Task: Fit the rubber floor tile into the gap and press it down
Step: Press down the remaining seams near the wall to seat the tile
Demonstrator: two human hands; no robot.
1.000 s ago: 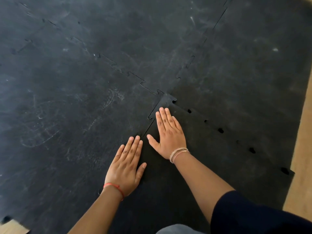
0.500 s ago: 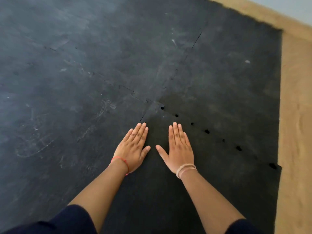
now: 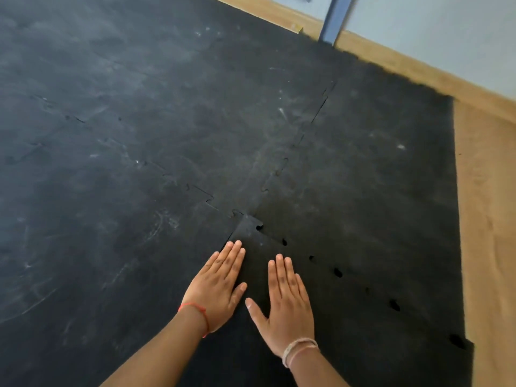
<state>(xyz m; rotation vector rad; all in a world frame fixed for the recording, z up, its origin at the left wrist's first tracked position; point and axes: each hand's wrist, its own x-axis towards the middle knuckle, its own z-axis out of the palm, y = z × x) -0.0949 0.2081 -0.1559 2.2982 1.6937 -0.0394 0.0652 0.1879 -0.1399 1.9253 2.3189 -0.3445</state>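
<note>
Pressing rubber tile (image 3: 349, 317) | left hand (image 3: 216, 289) flat, empty | right hand (image 3: 287, 308) flat, empty

We can't see the rubber under either palm: left hand (image 3: 216, 286) and right hand (image 3: 287, 305) lie flat on the tile (image 3: 349, 339) and cover its near-left seam. Both forearms run out at the bottom edge. Tile's near side is cut off there too. Grey post (image 3: 333, 19) at the far wall is blurred, top cropped. Dark notches along the tile's far edge: too dim to tell depth.
</note>
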